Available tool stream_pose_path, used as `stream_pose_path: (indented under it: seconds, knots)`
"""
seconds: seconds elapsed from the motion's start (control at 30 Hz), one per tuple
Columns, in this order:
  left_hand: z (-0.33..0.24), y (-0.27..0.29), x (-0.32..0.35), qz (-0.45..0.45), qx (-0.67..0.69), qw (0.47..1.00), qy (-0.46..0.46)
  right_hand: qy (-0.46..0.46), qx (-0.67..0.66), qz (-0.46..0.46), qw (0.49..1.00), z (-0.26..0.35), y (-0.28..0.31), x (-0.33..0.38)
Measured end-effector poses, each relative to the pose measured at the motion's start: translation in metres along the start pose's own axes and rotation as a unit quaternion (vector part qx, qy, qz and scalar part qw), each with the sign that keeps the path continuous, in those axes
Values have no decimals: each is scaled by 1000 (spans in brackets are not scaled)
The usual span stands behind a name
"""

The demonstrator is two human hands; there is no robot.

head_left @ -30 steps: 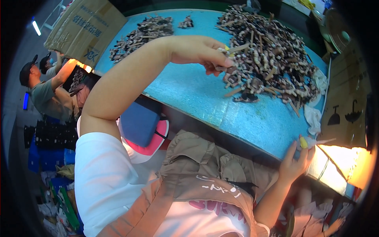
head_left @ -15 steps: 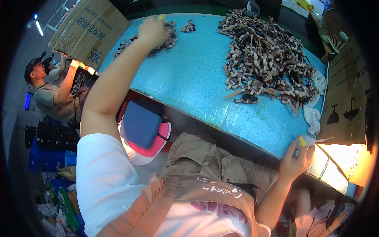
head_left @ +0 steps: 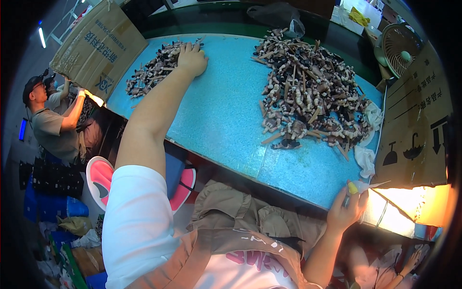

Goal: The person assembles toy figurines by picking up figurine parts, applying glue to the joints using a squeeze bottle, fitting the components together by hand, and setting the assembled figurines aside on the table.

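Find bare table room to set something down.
The widest bare stretch of blue tabletop lies between the small left heap, with your left hand at it, and the large right heap. Another strip borders the large heap and the tabletop's near edge, left of your right hand. It's crowded under both heaps.

We can't tell what, if anything, is under the left hand (head_left: pixel 193 62), since it's covering part of the smaller pile (head_left: pixel 153 70). Pieces in the bigger pile (head_left: pixel 310 94) overlap too much for us to count. The right hand (head_left: pixel 347 208) hides part of some pale pointed thing (head_left: pixel 368 186). The blue seat (head_left: pixel 175 171) is half lost behind the sleeve (head_left: pixel 139 207), and the bottom edge crops a person (head_left: pixel 378 270) at lower right.
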State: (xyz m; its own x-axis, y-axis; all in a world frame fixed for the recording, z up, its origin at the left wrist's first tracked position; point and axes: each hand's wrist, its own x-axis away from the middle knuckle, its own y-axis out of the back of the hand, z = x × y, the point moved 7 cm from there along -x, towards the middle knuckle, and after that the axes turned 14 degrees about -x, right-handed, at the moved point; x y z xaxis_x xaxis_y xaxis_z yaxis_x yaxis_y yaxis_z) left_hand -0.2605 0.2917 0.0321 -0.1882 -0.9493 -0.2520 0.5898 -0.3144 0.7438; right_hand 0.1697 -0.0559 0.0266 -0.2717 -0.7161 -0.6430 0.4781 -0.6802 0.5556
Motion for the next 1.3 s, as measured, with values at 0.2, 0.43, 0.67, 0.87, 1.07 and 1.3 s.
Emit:
stream_pose_path:
  seconds: [0.2, 0.43, 0.67, 0.87, 1.07, 1.3]
  knots:
    - [-59, 105, 30, -269, 378, 885, -33, 13, -32, -9, 999, -1, -1, 0]
    - [-137, 229, 155, -193, 461, 817, -287, 41, -91, -50, 994, -9, 1, 3]
    - [-154, 226, 156, -149, 402, 859, -281, -98, -292, -81, 948, -25, 13, 21]
    - [-145, 215, 132, -36, 543, 813, -206, -193, -384, -86, 899, -33, 23, 28]
    - [-141, 220, 160, -185, 391, 868, -245, -199, -437, -84, 873, -30, 23, 27]
    - [-138, 223, 173, 12, 557, 802, -218, -218, -486, -89, 842, -25, 30, 27]
